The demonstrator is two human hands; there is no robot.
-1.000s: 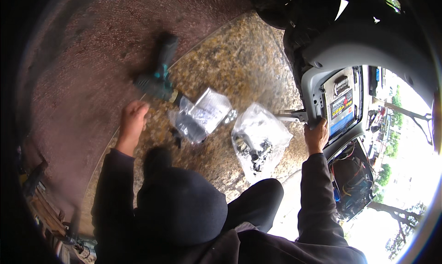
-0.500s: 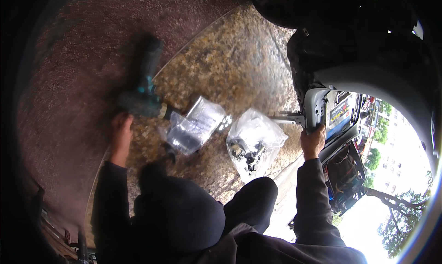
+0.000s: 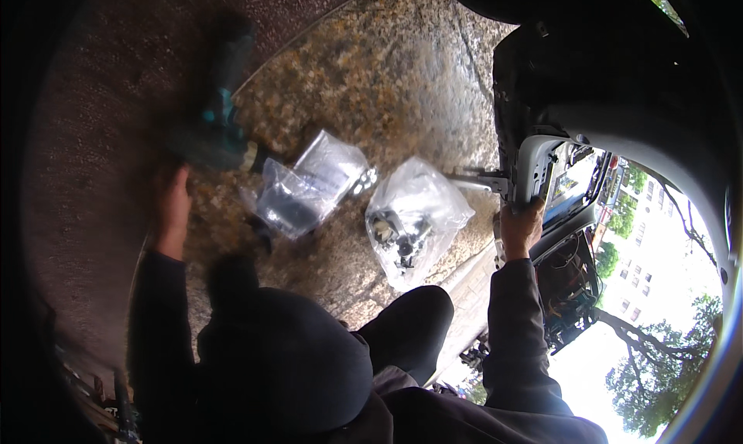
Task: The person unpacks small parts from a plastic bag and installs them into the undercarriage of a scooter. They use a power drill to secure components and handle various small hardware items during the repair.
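Observation:
My left hand (image 3: pixel 175 204) is low beside a dark and teal cordless drill (image 3: pixel 213 131), which lies on the ground. The fingertips reach the drill's body, but blur and shadow hide whether they grip it. My right hand (image 3: pixel 522 226) is closed around the lower edge of a light grey vehicle door frame (image 3: pixel 534 162). A metal bracket (image 3: pixel 480 181) sticks out from that frame to the left. Between my hands lie a clear plastic bag with a dark piece in it (image 3: pixel 298 200) and another clear bag (image 3: pixel 414 212) holding small dark and metal parts.
A few small shiny pieces (image 3: pixel 364 181) lie between the bags on the speckled stone paving (image 3: pixel 364 73). Reddish rough ground (image 3: pixel 93 134) curves along the left. Dark vehicle bodywork (image 3: pixel 611 80) overhangs the upper right. My bent knee (image 3: pixel 418 312) is close below the bags.
The whole view has shifted slightly, so the ground things appear further left and up. The drill and bags keep their places relative to each other. My right hand stays on the door frame.

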